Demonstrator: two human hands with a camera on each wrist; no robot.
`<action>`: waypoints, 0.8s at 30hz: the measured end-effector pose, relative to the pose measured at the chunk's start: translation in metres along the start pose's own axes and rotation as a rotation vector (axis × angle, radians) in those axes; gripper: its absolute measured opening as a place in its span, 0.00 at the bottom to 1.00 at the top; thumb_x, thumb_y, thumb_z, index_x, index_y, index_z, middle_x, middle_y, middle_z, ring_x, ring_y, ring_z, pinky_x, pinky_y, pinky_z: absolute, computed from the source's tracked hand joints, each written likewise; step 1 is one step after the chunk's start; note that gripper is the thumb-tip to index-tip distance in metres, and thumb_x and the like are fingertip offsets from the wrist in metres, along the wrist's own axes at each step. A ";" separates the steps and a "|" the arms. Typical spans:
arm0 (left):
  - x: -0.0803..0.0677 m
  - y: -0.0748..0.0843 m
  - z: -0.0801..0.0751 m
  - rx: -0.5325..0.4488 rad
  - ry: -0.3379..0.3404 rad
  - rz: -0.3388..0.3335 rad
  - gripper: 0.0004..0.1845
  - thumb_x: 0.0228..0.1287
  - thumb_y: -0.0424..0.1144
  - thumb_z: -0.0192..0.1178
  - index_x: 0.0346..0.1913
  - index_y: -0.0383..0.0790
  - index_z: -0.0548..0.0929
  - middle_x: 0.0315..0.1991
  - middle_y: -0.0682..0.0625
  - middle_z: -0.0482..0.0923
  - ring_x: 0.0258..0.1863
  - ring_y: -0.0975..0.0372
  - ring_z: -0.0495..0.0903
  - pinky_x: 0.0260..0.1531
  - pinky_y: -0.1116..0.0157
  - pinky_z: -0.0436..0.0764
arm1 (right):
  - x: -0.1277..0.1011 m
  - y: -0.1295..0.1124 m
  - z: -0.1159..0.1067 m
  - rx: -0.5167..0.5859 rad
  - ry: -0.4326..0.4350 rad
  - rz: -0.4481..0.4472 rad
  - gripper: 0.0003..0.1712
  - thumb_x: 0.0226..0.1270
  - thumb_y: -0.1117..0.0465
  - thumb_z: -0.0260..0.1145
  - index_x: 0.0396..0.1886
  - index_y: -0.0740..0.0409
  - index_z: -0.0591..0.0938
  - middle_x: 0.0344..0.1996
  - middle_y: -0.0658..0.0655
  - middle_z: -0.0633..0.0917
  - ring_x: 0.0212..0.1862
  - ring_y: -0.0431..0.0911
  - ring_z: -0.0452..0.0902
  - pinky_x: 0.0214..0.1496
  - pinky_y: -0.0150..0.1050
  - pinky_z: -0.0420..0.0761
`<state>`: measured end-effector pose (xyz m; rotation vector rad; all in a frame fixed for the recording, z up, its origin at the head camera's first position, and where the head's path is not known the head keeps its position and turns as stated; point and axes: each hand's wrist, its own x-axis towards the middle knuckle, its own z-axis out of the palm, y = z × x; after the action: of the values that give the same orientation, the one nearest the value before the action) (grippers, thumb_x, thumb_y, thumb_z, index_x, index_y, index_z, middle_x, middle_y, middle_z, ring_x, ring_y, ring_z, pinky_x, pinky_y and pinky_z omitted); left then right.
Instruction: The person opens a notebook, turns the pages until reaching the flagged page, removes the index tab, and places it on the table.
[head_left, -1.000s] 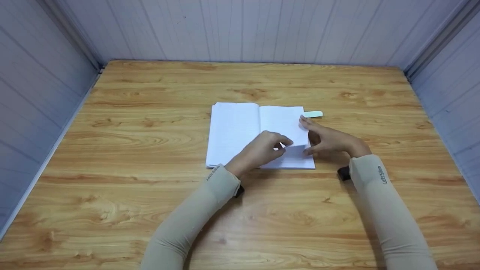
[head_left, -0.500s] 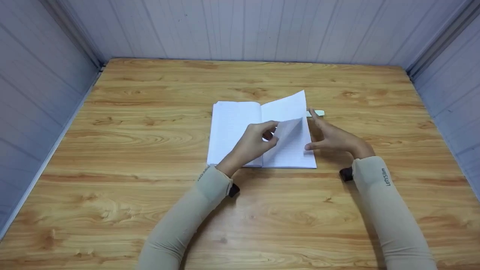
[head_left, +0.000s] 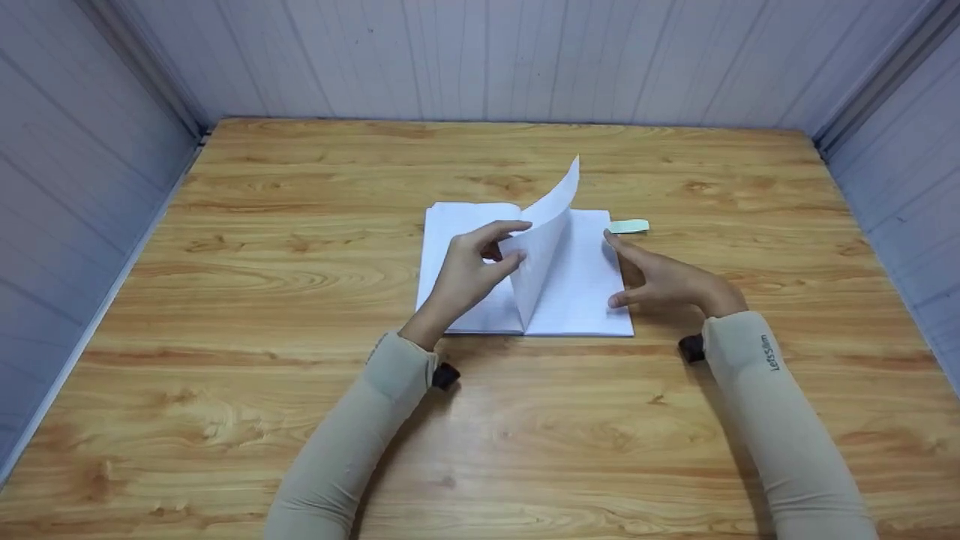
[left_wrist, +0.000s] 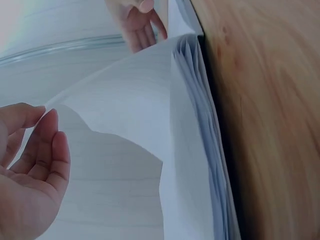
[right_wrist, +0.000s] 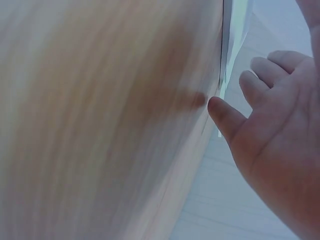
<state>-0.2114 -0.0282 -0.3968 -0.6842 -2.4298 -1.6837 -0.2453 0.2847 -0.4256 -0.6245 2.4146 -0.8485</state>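
An open notebook (head_left: 589, 300) with faintly lined white pages lies flat in the middle of the table. Between thumb and fingers, my left hand (head_left: 474, 262) pinches the free edge of one page (head_left: 551, 225), which stands raised and curved above the spine. The left wrist view shows that pinch at the page's corner (left_wrist: 125, 95), with several leaves fanned at the spine. At the notebook's right edge my right hand (head_left: 671, 283) rests with fingers spread, holding nothing. A pale green strip (head_left: 630, 226) sticks out from the right side, beyond those fingertips.
The wood-grain table (head_left: 300, 420) extends around the notebook on all sides. A pale panelled wall (head_left: 480, 60) rises behind it, with more panels at left and right. Small black devices (head_left: 445, 376) sit at both wrists.
My left hand has moved leftward, lifting the page from the right side to above the spine. The right hand has stayed by the right edge, its fingers shifting slightly.
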 end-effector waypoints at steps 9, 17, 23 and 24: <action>-0.004 -0.005 -0.017 0.019 0.064 -0.036 0.12 0.60 0.30 0.64 0.48 0.37 0.85 0.35 0.45 0.83 0.30 0.65 0.77 0.34 0.72 0.78 | -0.002 -0.002 0.000 -0.052 -0.043 -0.014 0.60 0.59 0.45 0.69 0.78 0.53 0.40 0.78 0.56 0.38 0.78 0.54 0.29 0.77 0.57 0.39; -0.004 -0.012 -0.029 0.090 -0.023 0.008 0.16 0.61 0.28 0.62 0.53 0.37 0.81 0.41 0.44 0.84 0.36 0.61 0.81 0.38 0.67 0.80 | -0.002 -0.001 0.001 -0.067 -0.056 -0.006 0.58 0.60 0.43 0.68 0.78 0.53 0.42 0.78 0.56 0.41 0.78 0.54 0.31 0.77 0.56 0.41; -0.006 -0.017 -0.038 0.190 -0.094 0.080 0.21 0.61 0.27 0.62 0.59 0.39 0.79 0.49 0.43 0.81 0.35 0.59 0.78 0.39 0.64 0.80 | -0.003 -0.001 0.002 -0.066 -0.042 0.006 0.58 0.60 0.43 0.68 0.78 0.54 0.43 0.78 0.55 0.42 0.78 0.53 0.32 0.77 0.55 0.42; -0.006 -0.017 -0.039 0.198 -0.103 0.094 0.22 0.61 0.27 0.62 0.59 0.38 0.78 0.50 0.43 0.81 0.34 0.59 0.78 0.39 0.65 0.80 | -0.003 -0.001 0.003 -0.065 -0.040 0.011 0.58 0.59 0.43 0.68 0.78 0.54 0.44 0.78 0.55 0.42 0.78 0.52 0.32 0.77 0.54 0.42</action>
<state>-0.2198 -0.0708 -0.3989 -0.8602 -2.5443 -1.3826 -0.2414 0.2845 -0.4261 -0.6465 2.4154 -0.7489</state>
